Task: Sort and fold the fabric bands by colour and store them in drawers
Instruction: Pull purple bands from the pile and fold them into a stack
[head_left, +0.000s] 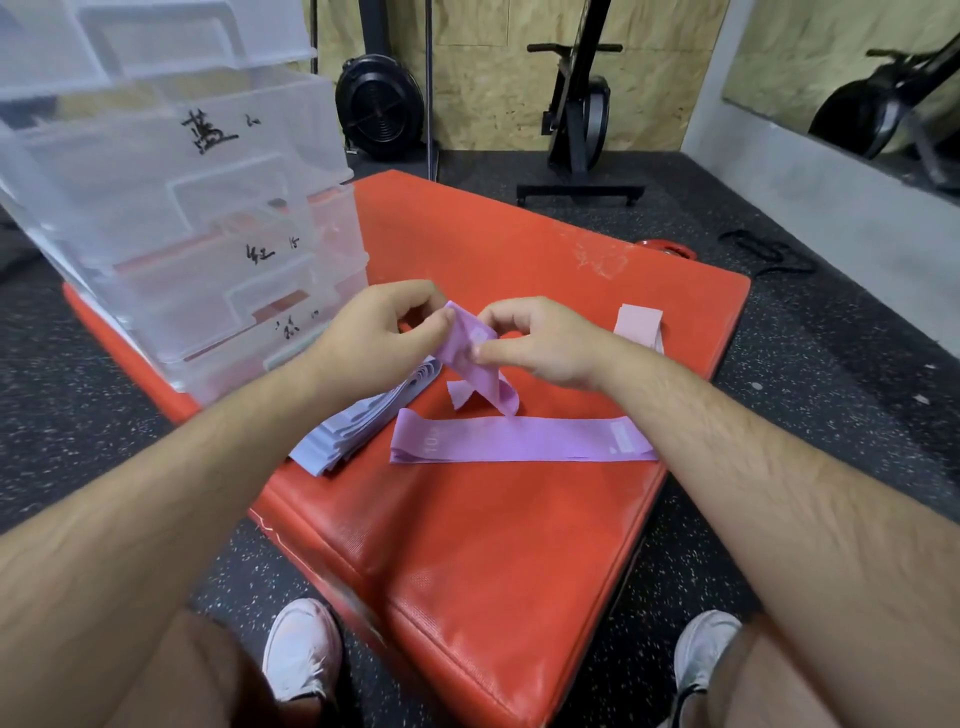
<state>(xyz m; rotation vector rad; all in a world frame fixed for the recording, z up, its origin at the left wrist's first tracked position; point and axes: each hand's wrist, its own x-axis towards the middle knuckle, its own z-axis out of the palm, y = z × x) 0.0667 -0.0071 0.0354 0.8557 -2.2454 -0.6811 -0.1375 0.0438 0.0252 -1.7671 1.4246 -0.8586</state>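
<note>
1. A soft purple band (483, 374) was pinched at its top by left hand (382, 332) and right hand (543, 345), above a red vinyl mat (493, 545).
2. A second band (519, 440) was laid flat beneath; bare mat was left toward the near edge.

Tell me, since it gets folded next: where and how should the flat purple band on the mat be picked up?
Probably by its two short ends, pinched from above. The flat purple band lies stretched sideways on the red mat with both ends exposed, so lifting there should keep it straight.
</note>
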